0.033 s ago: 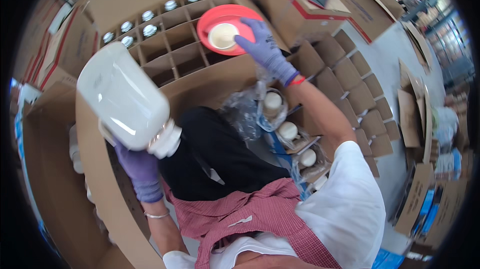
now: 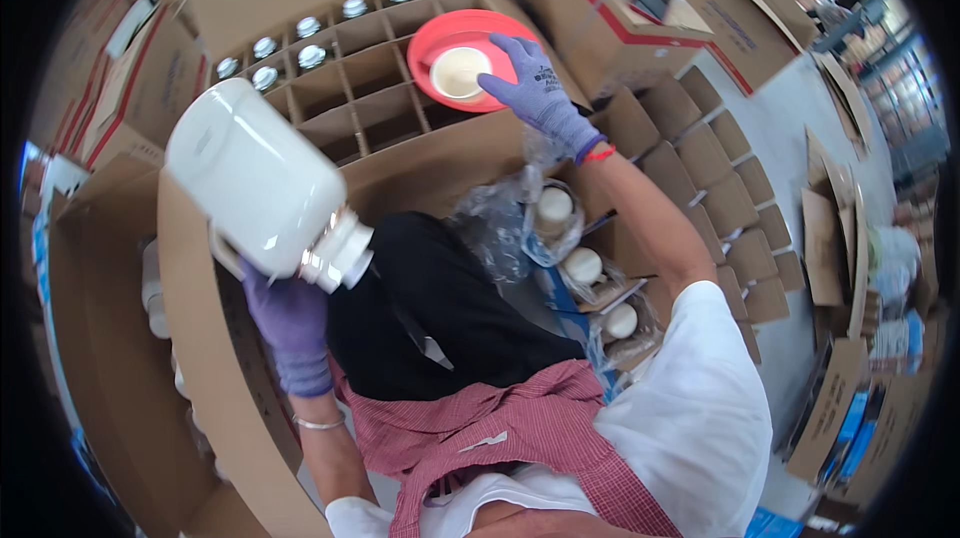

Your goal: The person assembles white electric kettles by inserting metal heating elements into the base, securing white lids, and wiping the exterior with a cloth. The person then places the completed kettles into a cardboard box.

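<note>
A glossy white bottle with a side handle (image 2: 255, 178) lies tilted in the air on my left, its neck pointing down and right toward my knee. My left hand (image 2: 287, 323), in a purple glove, is closed at the handle under it; the bottle hides part of the fingers. Over the right side of a red bowl (image 2: 425, 53) is my gloved right hand (image 2: 537, 93), thumb and fingers apart. Its thumb tip is at the rim of a small cream-white dish (image 2: 460, 73) inside the bowl; whether it touches is unclear. The bowl rests on a carton's cardboard dividers (image 2: 385, 103).
Several bottles with silvery caps (image 2: 312, 57) stand in the carton's far and left cells. White-capped bottles in clear plastic (image 2: 553, 206) sit beside my right leg. A cardboard divider grid (image 2: 690, 173) lies at the right. A phone (image 2: 651, 2) rests on a box behind.
The white bottle has tipped slightly, its neck swinging up and to the right. My right hand has stayed at the bowl, its fingers lifted a little. The whole view has shifted slightly.
</note>
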A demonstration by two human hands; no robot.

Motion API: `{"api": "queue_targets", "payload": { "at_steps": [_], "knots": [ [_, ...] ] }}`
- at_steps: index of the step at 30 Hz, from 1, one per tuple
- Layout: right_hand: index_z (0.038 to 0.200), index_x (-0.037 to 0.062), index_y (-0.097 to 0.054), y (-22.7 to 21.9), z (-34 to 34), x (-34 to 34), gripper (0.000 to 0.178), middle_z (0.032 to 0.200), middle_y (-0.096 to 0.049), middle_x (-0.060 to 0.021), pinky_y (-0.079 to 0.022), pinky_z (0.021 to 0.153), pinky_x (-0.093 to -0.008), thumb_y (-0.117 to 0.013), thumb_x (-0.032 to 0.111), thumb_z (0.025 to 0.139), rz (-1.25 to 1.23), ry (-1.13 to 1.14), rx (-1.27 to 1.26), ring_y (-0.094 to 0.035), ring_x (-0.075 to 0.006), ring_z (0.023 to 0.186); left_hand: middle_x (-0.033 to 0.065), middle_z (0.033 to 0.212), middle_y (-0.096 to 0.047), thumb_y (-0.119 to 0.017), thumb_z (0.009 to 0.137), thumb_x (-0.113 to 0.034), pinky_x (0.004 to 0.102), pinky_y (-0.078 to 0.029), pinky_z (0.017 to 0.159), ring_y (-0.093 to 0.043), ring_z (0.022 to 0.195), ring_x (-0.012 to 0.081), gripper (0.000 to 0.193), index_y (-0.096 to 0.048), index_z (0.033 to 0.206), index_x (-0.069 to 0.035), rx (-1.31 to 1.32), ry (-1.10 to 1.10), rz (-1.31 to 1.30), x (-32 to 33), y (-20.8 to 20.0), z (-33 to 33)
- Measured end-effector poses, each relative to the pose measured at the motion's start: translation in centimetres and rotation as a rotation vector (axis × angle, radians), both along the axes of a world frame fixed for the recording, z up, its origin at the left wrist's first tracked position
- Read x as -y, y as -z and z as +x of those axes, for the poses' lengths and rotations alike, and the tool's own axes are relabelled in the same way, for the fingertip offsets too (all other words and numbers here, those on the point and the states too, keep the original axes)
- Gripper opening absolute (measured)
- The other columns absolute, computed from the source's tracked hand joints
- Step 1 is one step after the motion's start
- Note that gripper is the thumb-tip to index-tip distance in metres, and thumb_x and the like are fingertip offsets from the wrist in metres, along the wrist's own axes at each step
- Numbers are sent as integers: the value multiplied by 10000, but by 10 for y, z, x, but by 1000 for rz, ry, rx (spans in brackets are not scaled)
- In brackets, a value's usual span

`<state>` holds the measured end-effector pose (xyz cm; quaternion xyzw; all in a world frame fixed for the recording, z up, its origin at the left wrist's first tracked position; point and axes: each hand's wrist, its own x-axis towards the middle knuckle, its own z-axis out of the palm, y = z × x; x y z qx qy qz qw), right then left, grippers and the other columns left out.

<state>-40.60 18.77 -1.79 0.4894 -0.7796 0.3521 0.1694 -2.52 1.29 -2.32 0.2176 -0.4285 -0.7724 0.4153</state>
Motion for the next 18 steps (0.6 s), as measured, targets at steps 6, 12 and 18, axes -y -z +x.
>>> {"api": "queue_targets", "payload": {
  "at_steps": [6,12,18],
  "knots": [
    [1420,297,-472,30,-24,71,668,1364,-479,-211,-475,987,-486,-704,215,799,384,-86,-63,-570,-383,1156,156,1400,-521,-587,904,47,359,-480,1045,-557,1247,234,499,-450,1382,0,217,20,-482,3,26,-47],
    [1094,79,-602,53,-67,55,280,926,-606,-160,-505,813,-470,-627,109,817,242,-11,-292,-601,-368,913,140,1420,-497,-439,1034,-330,513,-485,1028,-514,1296,315,459,-416,1422,-85,-390,129,546,2,28,-96],
    [1060,-28,-568,-9,21,47,333,989,-582,-173,-480,794,-448,-642,55,747,-105,100,-144,-570,-357,926,132,1418,-489,-416,1027,-483,574,-493,999,-510,1287,339,550,-419,1436,-115,-367,58,676,-22,12,-120]
  ]
}}
